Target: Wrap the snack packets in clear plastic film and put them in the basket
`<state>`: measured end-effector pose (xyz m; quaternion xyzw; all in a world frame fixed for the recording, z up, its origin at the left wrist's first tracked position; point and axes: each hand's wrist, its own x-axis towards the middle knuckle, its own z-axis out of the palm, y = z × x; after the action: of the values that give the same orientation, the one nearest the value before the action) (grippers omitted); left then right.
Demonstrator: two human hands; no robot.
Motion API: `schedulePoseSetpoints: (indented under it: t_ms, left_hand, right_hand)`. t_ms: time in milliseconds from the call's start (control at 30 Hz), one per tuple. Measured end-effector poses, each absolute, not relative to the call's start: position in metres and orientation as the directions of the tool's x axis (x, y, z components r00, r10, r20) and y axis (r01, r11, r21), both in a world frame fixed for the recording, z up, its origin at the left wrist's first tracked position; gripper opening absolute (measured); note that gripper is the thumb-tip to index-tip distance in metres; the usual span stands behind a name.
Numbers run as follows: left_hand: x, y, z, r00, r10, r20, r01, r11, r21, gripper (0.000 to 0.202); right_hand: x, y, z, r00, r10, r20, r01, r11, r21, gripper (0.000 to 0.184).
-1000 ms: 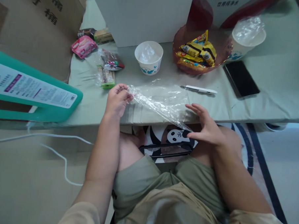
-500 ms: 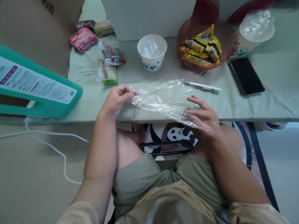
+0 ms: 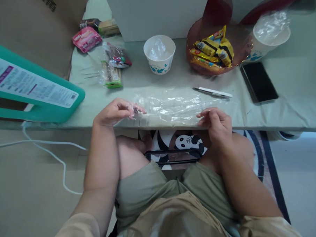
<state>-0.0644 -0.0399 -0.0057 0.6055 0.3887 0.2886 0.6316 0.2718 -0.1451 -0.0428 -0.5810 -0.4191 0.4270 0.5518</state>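
Note:
A sheet of thin, clear plastic film is stretched crosswise along the table's near edge, wrinkled and shiny. My left hand has its left end between thumb and fingers, and some film covers the fingertips, which point right. At the opposite end, my right hand pinches the film with its fingers curled in. Just behind the film lies a white pen-like cutter. A white paper cup with a blue leaf print stands farther back, crumpled clear plastic inside it.
A pinkish glass bowl holds yellow snack packets. Right of it are a second paper cup and a black phone. Wrapped snacks and a pink packet lie left. A green container and a cardboard box flank them.
The film has come down and been drawn out flatter along the table. My left hand has shifted left and slightly down. My right hand's spread fingers have curled in on the film.

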Motion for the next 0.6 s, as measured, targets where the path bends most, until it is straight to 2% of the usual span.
schedulePoseSetpoints:
  t_ms: [67,167,267,300,400,467,533,600]
  left_hand:
    - [-0.065,-0.039,-0.005,0.506,0.847,-0.164,0.122,0.118,0.986,0.05]
    - [-0.06,-0.039,-0.007,0.352,0.921,-0.165,0.095,0.141,0.985,0.058]
    - [-0.053,-0.038,-0.011,0.348,0.903,-0.252,0.25,0.17,0.953,0.061]
    - [-0.051,-0.038,-0.013,0.313,0.919,-0.239,0.315,0.137,0.939,0.058]
    - [-0.044,-0.037,-0.015,0.197,0.978,-0.074,0.478,-0.03,0.878,0.045]
    - [-0.04,-0.037,-0.013,0.284,0.958,-0.042,0.526,-0.119,0.842,0.05]
    - [-0.036,-0.039,-0.01,0.432,0.899,-0.076,0.547,-0.194,0.815,0.058]
    - [-0.034,-0.042,-0.006,0.494,0.866,-0.077,0.57,-0.256,0.781,0.053]
  right_hand:
    - [0.272,-0.144,-0.041,0.33,0.941,-0.07,0.039,-0.088,-0.995,0.045]
    - [0.27,-0.143,-0.037,0.397,0.917,-0.046,0.144,-0.111,-0.983,0.043]
    - [0.269,-0.142,-0.036,0.417,0.909,-0.014,0.241,-0.125,-0.962,0.038]
    - [0.269,-0.142,-0.036,0.414,0.91,0.002,0.278,-0.125,-0.953,0.037]
    - [0.269,-0.142,-0.037,0.412,0.909,0.063,0.402,-0.12,-0.908,0.032]
    - [0.27,-0.141,-0.038,0.417,0.906,0.078,0.448,-0.13,-0.884,0.029]
    - [0.269,-0.141,-0.038,0.417,0.906,0.067,0.456,-0.145,-0.878,0.027]
    - [0.269,-0.14,-0.038,0.418,0.907,0.061,0.454,-0.15,-0.878,0.027]
